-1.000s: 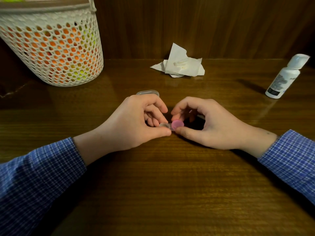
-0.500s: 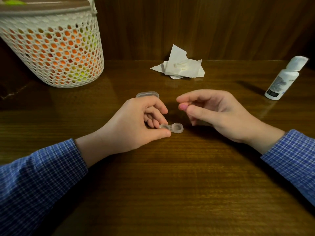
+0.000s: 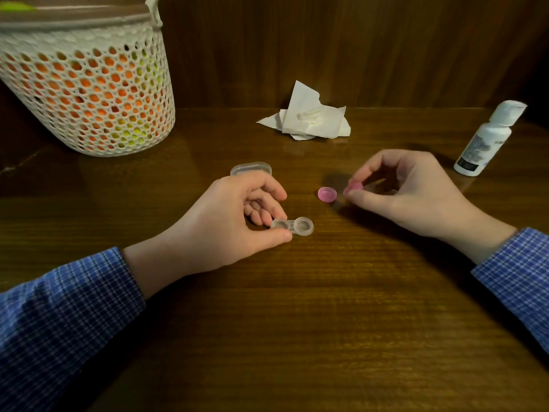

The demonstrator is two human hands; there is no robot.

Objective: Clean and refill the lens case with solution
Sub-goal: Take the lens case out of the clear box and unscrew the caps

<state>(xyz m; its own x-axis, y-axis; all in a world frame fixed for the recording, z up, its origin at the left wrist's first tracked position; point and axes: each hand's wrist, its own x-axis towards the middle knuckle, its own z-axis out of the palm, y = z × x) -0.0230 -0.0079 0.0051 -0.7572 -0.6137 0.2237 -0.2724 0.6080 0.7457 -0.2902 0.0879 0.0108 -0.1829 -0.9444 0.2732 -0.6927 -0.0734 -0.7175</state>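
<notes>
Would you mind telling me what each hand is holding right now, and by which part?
The left hand pinches the clear lens case at its left well. The right hand pinches a pink cap by its rim, beside another pink cap on the table.

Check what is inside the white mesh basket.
Through the holes of the white mesh basket, orange and yellow-green shapes show. What they are cannot be told; a brown lid covers the top.
</notes>
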